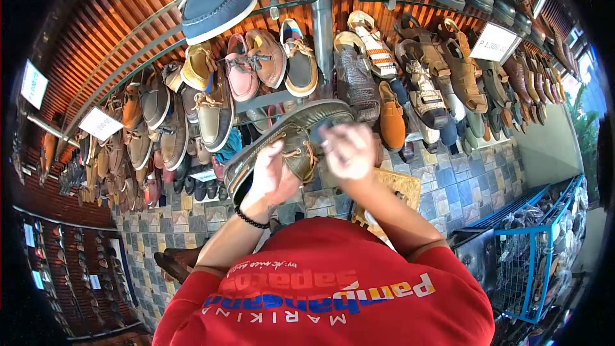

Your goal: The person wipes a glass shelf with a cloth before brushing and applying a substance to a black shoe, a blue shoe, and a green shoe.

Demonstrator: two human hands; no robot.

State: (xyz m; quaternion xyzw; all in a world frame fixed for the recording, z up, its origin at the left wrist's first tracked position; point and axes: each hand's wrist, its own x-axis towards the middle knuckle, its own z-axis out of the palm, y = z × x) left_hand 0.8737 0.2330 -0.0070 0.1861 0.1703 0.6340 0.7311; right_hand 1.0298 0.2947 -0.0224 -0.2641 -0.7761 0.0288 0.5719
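A dark olive-brown leather boat shoe (296, 140) with tan laces is held up in front of my chest, tilted, its toe toward the upper right. My left hand (274, 174) grips it near the heel, thumb up along its side, and wears a dark beaded bracelet (252, 218) at the wrist. Close to the toe is my right hand (349, 154), blurred by motion with its fingers curled. A small dark bluish patch shows at those fingertips; I cannot make out what it is.
Shelves ahead carry rows of shoes, including a navy boat shoe (219, 1) and sandals (462, 72). Price signs (495, 42) hang among them. A wooden stool (398, 187) stands below my right arm. At right is a blue wire cage (530, 261) with plastic-wrapped items.
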